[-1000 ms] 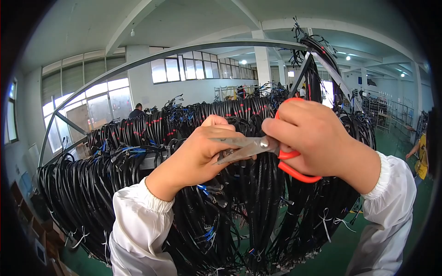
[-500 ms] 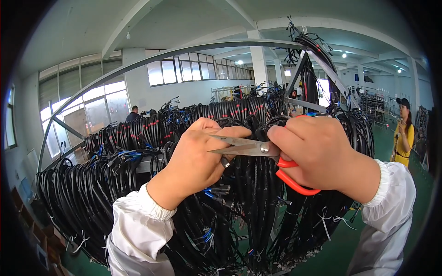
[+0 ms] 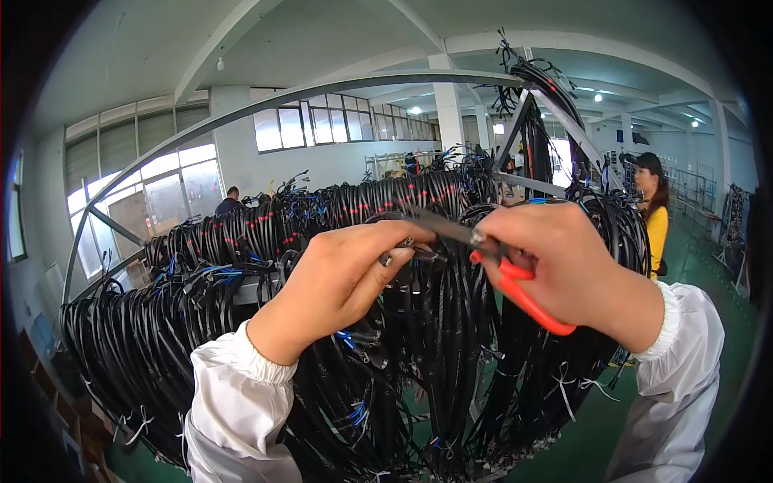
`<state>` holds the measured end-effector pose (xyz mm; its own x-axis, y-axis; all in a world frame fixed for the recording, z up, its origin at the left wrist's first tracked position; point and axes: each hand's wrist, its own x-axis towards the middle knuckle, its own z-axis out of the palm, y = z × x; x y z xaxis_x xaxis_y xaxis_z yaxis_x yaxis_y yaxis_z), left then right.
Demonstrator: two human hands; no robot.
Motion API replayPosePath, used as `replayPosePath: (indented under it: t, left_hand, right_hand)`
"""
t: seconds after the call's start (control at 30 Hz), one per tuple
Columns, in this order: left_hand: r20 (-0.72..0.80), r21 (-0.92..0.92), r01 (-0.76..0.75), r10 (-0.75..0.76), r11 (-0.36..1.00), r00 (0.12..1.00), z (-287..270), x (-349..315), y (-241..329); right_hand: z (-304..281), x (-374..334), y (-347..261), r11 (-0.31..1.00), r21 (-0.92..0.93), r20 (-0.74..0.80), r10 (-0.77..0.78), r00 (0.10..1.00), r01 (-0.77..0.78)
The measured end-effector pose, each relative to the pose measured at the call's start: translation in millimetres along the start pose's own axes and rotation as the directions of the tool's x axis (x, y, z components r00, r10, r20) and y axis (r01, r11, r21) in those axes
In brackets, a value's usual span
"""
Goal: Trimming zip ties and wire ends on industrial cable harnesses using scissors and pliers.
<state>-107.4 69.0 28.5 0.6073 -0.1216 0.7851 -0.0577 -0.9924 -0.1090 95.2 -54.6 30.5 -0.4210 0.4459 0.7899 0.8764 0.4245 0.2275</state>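
Gripped red-handled scissors (image 3: 491,258) in right hand (image 3: 564,266); pinched black cable bundle (image 3: 435,322) with left hand (image 3: 346,278), just below curved rack rail (image 3: 241,121).

Left hand (image 3: 338,278) left of right hand (image 3: 564,270), both in front of cable bundles (image 3: 201,322) hung on rack (image 3: 322,88). Scissors (image 3: 491,258) in right hand, blades betw. hands. Co-worker (image 3: 651,209) behind rack, far right.
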Motion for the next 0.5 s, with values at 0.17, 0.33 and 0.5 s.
replayPosePath:
  t: [0.17, 0.33, 0.5]
  left_hand:
    - [-0.093, 0.028, -0.107, 0.109, 0.994, 0.990, 3, -5, -6]
    - [-0.134, 0.064, -0.117, 0.124, 0.991, 0.983, 1, -5, -3]
    - [-0.156, 0.107, -0.165, 0.180, 0.981, 0.971, 0, -5, -6]
  right_hand:
    - [7, -2, -6, 1.000, -0.020, 0.000, -0.020, 1.000, 0.020]
    - [14, 0, -5, 0.984, -0.149, -0.052, -0.105, 0.993, 0.096]
    - [15, 0, -5, 0.954, -0.259, -0.058, -0.169, 0.984, 0.149]
